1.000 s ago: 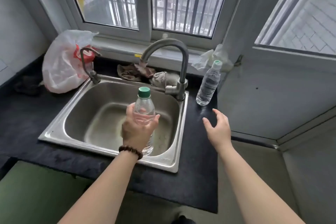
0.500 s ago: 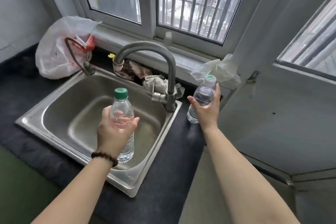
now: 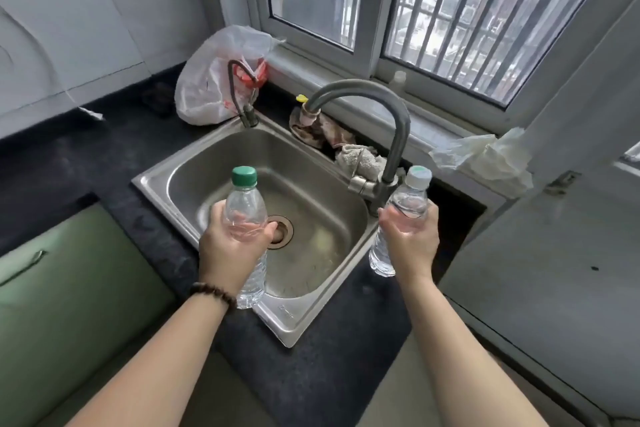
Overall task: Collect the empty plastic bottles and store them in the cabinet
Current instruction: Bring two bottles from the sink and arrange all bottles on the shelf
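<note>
My left hand (image 3: 230,253) grips a clear plastic bottle with a dark green cap (image 3: 245,204), held upright over the front of the steel sink (image 3: 162,177). My right hand (image 3: 412,246) grips a second clear bottle with a pale green cap (image 3: 410,198), lifted off the dark counter beside the tap base. Both bottles look empty. A green cabinet door (image 3: 69,288) with a handle shows under the counter at the lower left.
A curved grey tap (image 3: 398,128) arches over the sink between my hands. Rags (image 3: 332,139) lie behind the sink. A white plastic bag (image 3: 214,80) sits at the back left by a small faucet (image 3: 242,90). A grey door (image 3: 554,253) stands at the right.
My right hand reached to the bottle by the tap, closed on it and lifted it toward me. The left hand kept its bottle. My view swung left, showing the green cabinet.
</note>
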A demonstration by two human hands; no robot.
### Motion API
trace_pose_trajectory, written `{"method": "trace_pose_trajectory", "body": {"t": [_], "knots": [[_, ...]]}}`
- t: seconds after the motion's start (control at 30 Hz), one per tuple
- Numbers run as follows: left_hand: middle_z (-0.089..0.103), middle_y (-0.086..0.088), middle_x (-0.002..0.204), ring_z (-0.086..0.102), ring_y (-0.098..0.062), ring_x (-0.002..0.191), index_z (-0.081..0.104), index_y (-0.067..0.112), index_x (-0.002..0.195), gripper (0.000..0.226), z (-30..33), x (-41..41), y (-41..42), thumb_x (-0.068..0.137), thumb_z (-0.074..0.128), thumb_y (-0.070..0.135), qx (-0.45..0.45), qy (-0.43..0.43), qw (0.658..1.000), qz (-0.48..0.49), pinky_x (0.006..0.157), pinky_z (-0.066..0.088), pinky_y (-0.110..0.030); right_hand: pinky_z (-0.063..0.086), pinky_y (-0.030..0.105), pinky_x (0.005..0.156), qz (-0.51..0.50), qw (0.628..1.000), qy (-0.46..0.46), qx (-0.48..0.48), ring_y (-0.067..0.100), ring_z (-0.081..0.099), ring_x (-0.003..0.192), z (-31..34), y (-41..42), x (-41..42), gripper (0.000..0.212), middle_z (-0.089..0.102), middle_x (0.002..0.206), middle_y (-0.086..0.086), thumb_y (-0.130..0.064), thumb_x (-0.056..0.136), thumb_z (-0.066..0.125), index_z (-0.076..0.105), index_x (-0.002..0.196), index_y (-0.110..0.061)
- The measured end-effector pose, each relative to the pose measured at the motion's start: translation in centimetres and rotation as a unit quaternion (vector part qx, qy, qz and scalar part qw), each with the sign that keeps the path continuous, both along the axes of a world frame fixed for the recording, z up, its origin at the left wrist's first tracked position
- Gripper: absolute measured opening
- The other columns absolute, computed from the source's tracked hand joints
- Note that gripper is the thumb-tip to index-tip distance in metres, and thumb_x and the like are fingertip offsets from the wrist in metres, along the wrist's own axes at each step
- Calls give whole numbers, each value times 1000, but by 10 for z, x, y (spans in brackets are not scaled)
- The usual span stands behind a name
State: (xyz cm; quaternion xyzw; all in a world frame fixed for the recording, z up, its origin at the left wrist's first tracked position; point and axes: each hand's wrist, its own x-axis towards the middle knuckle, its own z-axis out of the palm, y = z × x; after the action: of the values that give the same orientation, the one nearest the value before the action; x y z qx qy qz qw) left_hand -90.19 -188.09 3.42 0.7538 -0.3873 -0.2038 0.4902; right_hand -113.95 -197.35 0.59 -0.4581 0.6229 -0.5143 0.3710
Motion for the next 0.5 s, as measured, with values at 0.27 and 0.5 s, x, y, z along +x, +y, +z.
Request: {"method": "trace_pose_trajectory", "body": {"t": [0.27, 0.5], "knots": [[66, 3, 87, 69, -14, 78, 52, 25, 97, 53, -3, 59, 83, 59, 82, 46, -52, 32, 995, 84, 73, 56, -32, 51, 26, 82, 151, 988, -26, -24, 8, 68, 89, 14, 74, 103, 52, 69, 96, -7, -25, 70, 83, 53, 112, -27], [65, 7, 90, 68, -15, 82, 52, 42, 98, 47, -13, 132, 239, 61, 80, 44, -81, 59, 969, 225, 80, 57, -39, 50, 22, 79, 286, 958, 6, -27, 8, 67, 85, 28, 186, 225, 51, 70, 94, -4, -26, 70, 83, 53, 112, -23]]}}
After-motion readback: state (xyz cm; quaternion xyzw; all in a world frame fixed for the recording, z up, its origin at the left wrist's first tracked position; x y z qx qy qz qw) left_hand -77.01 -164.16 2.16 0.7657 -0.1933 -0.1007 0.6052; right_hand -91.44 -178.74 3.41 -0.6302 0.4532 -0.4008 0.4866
